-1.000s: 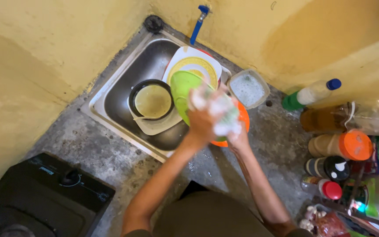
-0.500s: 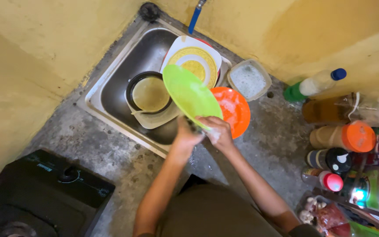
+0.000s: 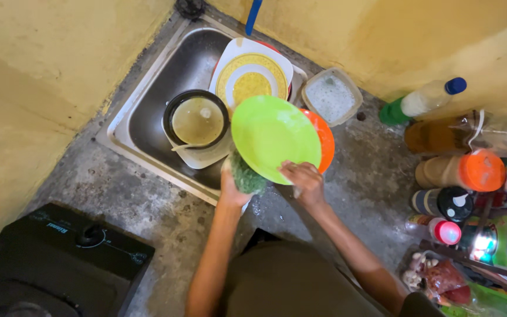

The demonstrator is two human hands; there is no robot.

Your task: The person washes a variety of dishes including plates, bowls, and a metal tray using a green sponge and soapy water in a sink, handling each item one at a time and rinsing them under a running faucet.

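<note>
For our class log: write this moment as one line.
left hand: holds green scrubber | right hand: holds green plate | under: orange plate | sink: bowl

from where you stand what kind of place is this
Most likely a small home kitchen, at the washing-up corner. A steel sink holds dirty dishes, the left hand scrubs a green plate with a scrubber, and bottles crowd the counter.

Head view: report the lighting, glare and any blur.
Head view: dim warm light on the yellow walls; a bright flare at the right edge among the bottles; the green plate and both hands, left and right, are sharp; corners darken.
</note>
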